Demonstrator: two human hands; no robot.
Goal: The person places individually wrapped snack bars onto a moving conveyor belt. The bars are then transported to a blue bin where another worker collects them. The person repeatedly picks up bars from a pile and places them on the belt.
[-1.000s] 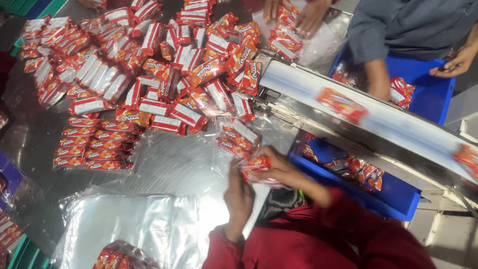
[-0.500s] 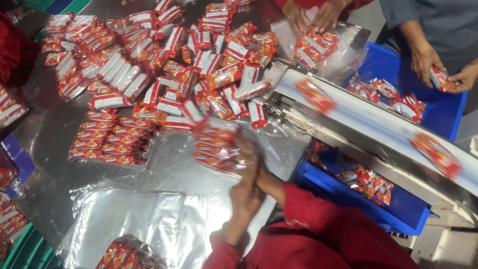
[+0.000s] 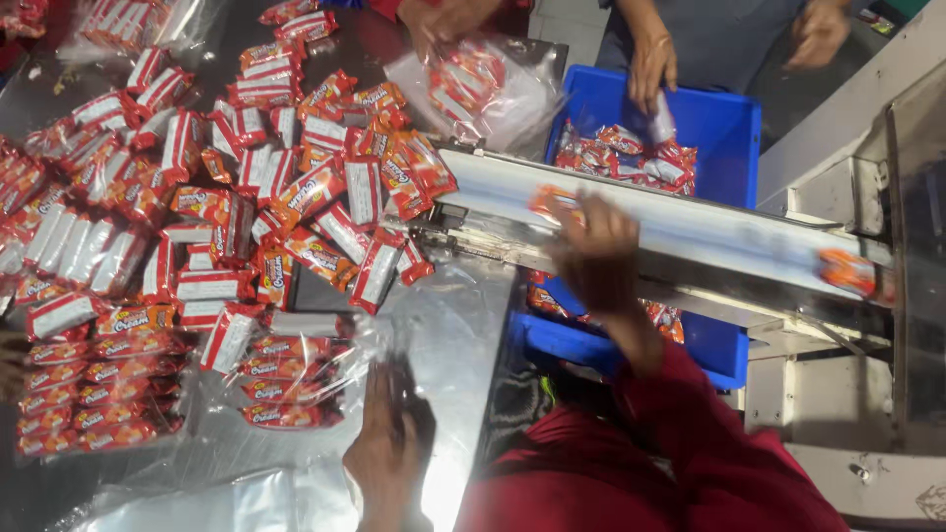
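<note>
R hand [image 3: 594,254] fingers [image 3: 613,219] spread loosely, reaching up over the white conveyor belt [image 3: 709,229]; fingertips at or on an orange-red packet [image 3: 548,201] on the belt. Blurred, can't tell if it's gripped. L hand [image 3: 391,443] lies low on the steel table [image 3: 463,335], fingers [image 3: 394,386] stretched fwd, flat on clear plastic wrap [image 3: 345,345] that covers a small stack of packets [image 3: 286,384]; holds nothing that shows.

Edges/room: belt runs at a slant from centre to right, its near edge just beyond the R wrist. Bare strip of table between L hand and table's right edge, which meets the blue crate [image 3: 729,128] under the belt. Red sleeve [image 3: 680,443] fills bottom centre-right.

Packages: flat rectangular packets, red-orange w/ white band. Loose heap [image 3: 296,177] over upper-left table, spilling to belt's left end. Neat rows stacked at far left [image 3: 94,394], lower corner. Another packet [image 3: 845,270] further right on belt, well apart from R hand. More packets inside the crate [image 3: 621,153], beyond belt, and some below it [image 3: 665,317].

Co-workers' hands: one [image 3: 652,61] dips into crate holding a small pale packet; another pair at top centre holds a clear bag of packets [image 3: 473,84].
</note>
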